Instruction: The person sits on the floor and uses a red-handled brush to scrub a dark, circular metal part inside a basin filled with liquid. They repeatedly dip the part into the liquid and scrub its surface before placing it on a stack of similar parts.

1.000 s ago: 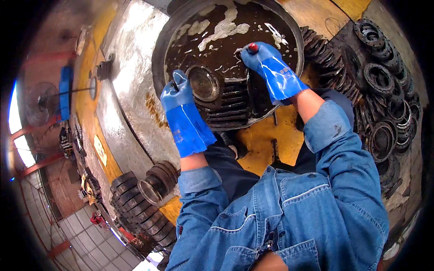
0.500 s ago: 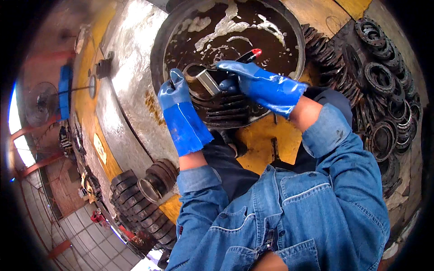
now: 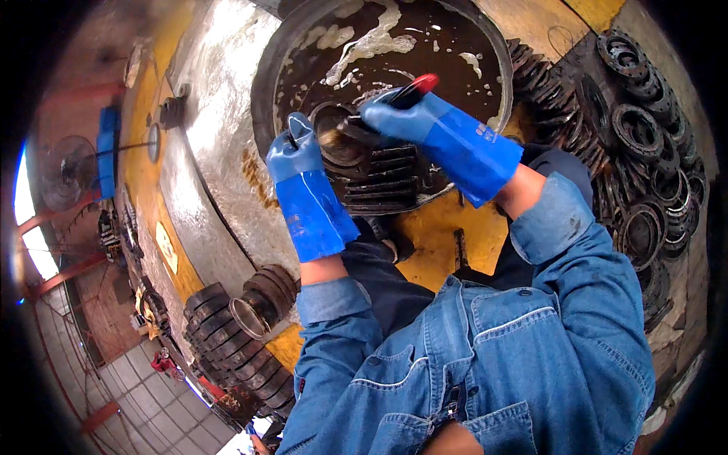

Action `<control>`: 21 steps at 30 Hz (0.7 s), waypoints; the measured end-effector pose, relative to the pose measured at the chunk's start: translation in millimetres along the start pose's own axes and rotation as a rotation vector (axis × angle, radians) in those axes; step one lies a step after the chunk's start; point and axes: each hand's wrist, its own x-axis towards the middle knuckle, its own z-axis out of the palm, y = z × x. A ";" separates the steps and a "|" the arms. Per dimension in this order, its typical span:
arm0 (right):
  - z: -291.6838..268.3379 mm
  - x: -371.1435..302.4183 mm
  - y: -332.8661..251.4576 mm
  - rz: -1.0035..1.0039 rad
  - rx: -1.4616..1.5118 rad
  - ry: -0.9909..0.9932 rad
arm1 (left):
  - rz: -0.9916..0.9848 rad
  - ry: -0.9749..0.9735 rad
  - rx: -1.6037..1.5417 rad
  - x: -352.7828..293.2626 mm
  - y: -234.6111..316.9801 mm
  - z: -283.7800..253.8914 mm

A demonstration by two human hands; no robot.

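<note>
Both my hands wear blue rubber gloves and work over a round basin (image 3: 263, 83) of dark liquid with pale foam. My left hand (image 3: 294, 152) is closed on the left edge of a dark ring (image 3: 343, 161). In my right hand (image 3: 402, 120), the fingers wrap round a brush (image 3: 415, 91) with a black, red-tipped handle. Its blurred bristles reach the ring near my left fingers. Below the brush, a row of several dark rings (image 3: 388, 178) leans inside the near part of the basin.
Many dark rings (image 3: 637, 130) are piled on the right, with more rows beside the basin. A metal sheet (image 3: 220, 83) lies to the left. Ribbed cylindrical parts (image 3: 227, 334) and a smaller ringed part (image 3: 262, 303) stand at lower left. Yellow surface (image 3: 447, 243) shows between my legs.
My right hand has turned the brush: its broad metal band faced up before, and now its edge shows. The red handle end has moved slightly left and up. My left hand has barely moved.
</note>
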 end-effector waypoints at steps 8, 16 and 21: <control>10.1 3.4 11.8 -0.066 0.240 -0.065 | -0.067 0.029 -0.022 -3.7 -0.2 -2.3; -5.4 4.2 0.0 -0.092 -0.258 0.097 | -0.016 0.008 0.013 -2.7 4.6 9.1; 12.4 -1.8 -30.2 -0.026 -0.588 0.111 | -0.026 0.039 0.027 -3.6 -6.1 -6.0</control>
